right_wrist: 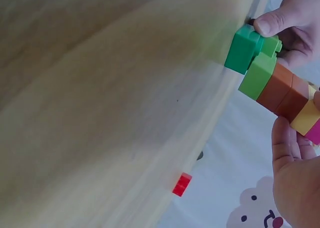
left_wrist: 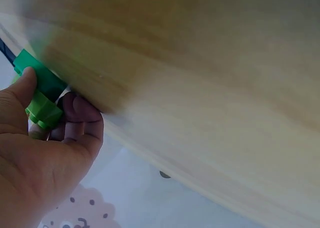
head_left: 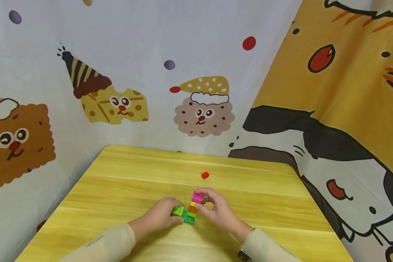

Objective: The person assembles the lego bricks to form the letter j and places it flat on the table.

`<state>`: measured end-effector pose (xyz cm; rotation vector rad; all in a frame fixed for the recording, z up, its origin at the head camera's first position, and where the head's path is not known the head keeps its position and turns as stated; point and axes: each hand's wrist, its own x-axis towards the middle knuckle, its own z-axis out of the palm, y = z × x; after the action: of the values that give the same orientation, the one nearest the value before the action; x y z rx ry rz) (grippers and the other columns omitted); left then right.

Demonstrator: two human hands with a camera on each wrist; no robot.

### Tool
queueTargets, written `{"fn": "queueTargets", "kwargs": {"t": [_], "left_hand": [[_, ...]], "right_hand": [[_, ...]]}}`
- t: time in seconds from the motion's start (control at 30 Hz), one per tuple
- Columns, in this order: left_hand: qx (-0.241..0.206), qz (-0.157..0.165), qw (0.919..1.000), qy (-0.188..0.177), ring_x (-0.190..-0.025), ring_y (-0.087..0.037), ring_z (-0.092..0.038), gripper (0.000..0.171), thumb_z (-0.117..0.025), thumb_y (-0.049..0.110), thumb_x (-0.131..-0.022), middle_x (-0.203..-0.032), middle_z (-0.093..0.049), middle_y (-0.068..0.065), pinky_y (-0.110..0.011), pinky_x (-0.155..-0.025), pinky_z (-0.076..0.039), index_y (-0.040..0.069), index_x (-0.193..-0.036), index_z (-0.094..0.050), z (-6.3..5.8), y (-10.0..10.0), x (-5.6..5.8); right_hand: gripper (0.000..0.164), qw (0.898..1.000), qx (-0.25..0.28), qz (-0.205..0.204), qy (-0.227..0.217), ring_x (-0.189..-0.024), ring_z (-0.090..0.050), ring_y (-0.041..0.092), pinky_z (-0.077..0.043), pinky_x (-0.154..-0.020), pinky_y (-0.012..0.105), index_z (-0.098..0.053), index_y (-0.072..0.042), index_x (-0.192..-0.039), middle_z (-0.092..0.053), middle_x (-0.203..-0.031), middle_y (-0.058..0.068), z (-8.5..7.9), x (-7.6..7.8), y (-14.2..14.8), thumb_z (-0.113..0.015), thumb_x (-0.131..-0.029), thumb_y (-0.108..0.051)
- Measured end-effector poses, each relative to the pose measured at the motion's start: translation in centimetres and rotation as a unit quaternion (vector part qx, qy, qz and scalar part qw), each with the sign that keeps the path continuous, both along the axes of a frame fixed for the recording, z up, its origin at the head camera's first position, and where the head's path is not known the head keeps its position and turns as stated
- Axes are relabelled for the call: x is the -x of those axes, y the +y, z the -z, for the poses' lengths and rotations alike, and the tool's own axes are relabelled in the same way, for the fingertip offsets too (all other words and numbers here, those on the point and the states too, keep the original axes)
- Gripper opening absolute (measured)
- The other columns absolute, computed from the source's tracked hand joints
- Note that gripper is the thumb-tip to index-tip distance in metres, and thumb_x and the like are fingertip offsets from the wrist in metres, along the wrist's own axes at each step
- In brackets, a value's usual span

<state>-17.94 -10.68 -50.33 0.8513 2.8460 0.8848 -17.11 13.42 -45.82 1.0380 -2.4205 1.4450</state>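
Observation:
A small build of toy building bricks stands on the table between both hands. Its dark green base brick carries a light green studded brick at the left end. Rising from the right end is a tower: light green brick, brown bricks, yellow brick and pink brick on top. My left hand pinches the base's left end, thumb on the dark green brick. With thumb and fingers, my right hand grips the tower's upper part around the yellow and pink bricks.
A loose red brick lies farther back on the wooden table. Behind the table's far edge hangs a white cloth with cartoon prints, and a printed orange cloth hangs at the right.

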Motion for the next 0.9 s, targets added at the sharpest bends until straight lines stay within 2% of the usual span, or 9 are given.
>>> {"fn": "queueTargets", "kwargs": {"t": [0.13, 0.3, 0.53, 0.63, 0.8, 0.9], "left_hand": [[0.005, -0.001, 1.0000, 0.002, -0.090, -0.011, -0.060, 0.050, -0.082, 0.038, -0.081, -0.106, -0.068, 0.000, -0.031, -0.079, -0.054, 0.009, -0.120, -0.070, 0.0, 0.0, 0.0], [0.007, 0.002, 1.0000, 0.006, -0.087, -0.010, -0.060, 0.051, -0.083, 0.037, -0.079, -0.103, -0.068, 0.000, -0.029, -0.077, -0.053, 0.008, -0.119, -0.070, 0.0, 0.0, 0.0], [-0.002, 0.003, 0.9999, 0.010, -0.083, -0.007, -0.057, 0.049, -0.083, 0.035, -0.079, -0.098, -0.067, 0.003, -0.027, -0.074, -0.052, 0.007, -0.117, -0.071, 0.0, -0.1, 0.0], [-0.006, 0.004, 0.9999, 0.008, -0.079, -0.005, -0.055, 0.048, -0.083, 0.035, -0.079, -0.095, -0.065, 0.005, -0.024, -0.070, -0.051, 0.007, -0.116, -0.071, 0.1, -0.1, 0.0], [-0.007, 0.003, 1.0000, 0.004, -0.076, -0.005, -0.053, 0.049, -0.083, 0.035, -0.079, -0.093, -0.065, 0.005, -0.022, -0.066, -0.048, 0.006, -0.117, -0.071, 0.2, -0.2, 0.1], [-0.007, 0.000, 1.0000, 0.002, -0.077, -0.006, -0.054, 0.050, -0.083, 0.035, -0.079, -0.095, -0.066, 0.003, -0.022, -0.067, -0.049, 0.006, -0.117, -0.071, 0.2, -0.3, 0.0]], "right_hand": [[0.039, 1.000, 0.002, 0.007, 0.008, -0.085, -0.065, 0.022, -0.055, -0.078, 0.051, -0.059, -0.001, -0.123, -0.070, -0.101, 0.007, -0.7, -0.6, -0.1, -0.071, -0.087, 0.007], [0.039, 1.000, 0.021, 0.004, 0.015, -0.084, -0.066, 0.024, -0.055, -0.076, 0.053, -0.058, 0.002, -0.122, -0.070, -0.100, 0.010, -0.6, -0.7, 0.0, -0.071, -0.086, 0.009], [0.041, 1.000, 0.006, 0.016, 0.021, -0.086, -0.066, 0.024, -0.056, -0.076, 0.051, -0.060, -0.001, -0.123, -0.070, -0.102, 0.007, -0.3, -1.0, 0.6, -0.072, -0.085, 0.008], [0.042, 0.999, -0.004, 0.012, 0.049, -0.084, -0.065, 0.021, -0.056, -0.075, 0.049, -0.061, -0.002, -0.122, -0.069, -0.101, 0.006, 0.0, -1.1, 0.7, -0.073, -0.084, 0.008], [0.043, 0.991, -0.027, -0.015, 0.130, -0.087, -0.065, 0.018, -0.058, -0.075, 0.042, -0.062, -0.003, -0.122, -0.069, -0.105, 0.006, 1.3, -0.3, 0.9, -0.077, -0.082, 0.005], [0.044, 0.988, -0.032, -0.028, 0.150, -0.089, -0.066, 0.016, -0.058, -0.075, 0.038, -0.062, -0.003, -0.120, -0.069, -0.108, 0.006, 1.9, 0.2, 0.9, -0.078, -0.080, 0.004]]}}
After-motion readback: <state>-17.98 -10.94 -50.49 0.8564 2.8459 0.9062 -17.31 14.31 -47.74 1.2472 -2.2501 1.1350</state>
